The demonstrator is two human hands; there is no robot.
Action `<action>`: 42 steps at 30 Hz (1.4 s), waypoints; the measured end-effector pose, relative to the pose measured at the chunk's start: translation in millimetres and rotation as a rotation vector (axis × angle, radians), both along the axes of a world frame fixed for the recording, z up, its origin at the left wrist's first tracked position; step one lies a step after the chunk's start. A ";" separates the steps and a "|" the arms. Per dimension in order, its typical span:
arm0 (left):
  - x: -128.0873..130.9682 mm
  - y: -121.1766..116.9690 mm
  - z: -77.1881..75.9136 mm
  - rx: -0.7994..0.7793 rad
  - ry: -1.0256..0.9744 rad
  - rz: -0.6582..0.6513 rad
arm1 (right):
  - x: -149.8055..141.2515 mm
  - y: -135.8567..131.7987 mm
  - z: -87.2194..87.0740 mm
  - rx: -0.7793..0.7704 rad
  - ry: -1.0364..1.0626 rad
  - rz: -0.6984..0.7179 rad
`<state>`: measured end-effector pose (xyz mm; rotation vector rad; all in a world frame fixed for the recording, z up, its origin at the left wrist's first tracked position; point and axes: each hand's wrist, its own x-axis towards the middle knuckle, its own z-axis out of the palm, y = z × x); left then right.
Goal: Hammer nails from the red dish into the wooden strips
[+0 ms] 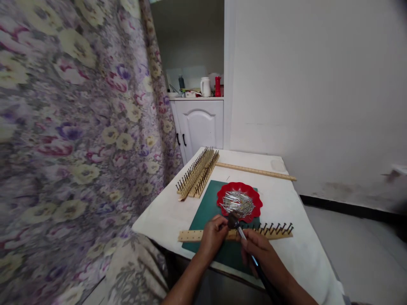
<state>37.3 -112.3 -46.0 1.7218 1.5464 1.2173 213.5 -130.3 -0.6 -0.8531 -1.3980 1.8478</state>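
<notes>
- Two bare hands at work above one wooden strip (192, 235) that lies crosswise on a green mat (203, 212), both ends running past it.
- Right hand (259, 249): fingers wrapped round the handle of a hammer (241, 232); head beyond the grip, pointing away and leftward, close by the left fingertips.
- Left hand (213, 233): over the strip's middle, thumb and forefinger drawn close; cannot tell whether anything is pinched between.
- Strip left of the left hand: rows of small dark dots. Right of the hammer: dark nails (278, 228) standing up, some leaning.
- Just beyond the hands: red scalloped dish (238, 186), silvery nails (238, 203) heaped inside.
- Farther left on the table (305, 254): nail-studded strips (205, 176), side by side.
</notes>
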 end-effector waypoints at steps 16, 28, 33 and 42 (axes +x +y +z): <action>1.3 -0.4 -0.5 -0.026 0.009 0.021 | 0.4 -2.2 0.5 0.032 0.020 -0.022; 1.8 -1.6 3.0 -0.035 0.012 0.003 | 7.9 -3.3 -5.6 0.041 0.078 -0.053; 1.6 -1.6 1.7 -0.019 0.009 0.015 | 1.3 -3.3 -6.1 0.047 0.067 -0.032; 2.8 -0.3 1.0 -0.008 0.010 0.006 | -4.1 -2.4 -3.8 0.030 0.009 -0.029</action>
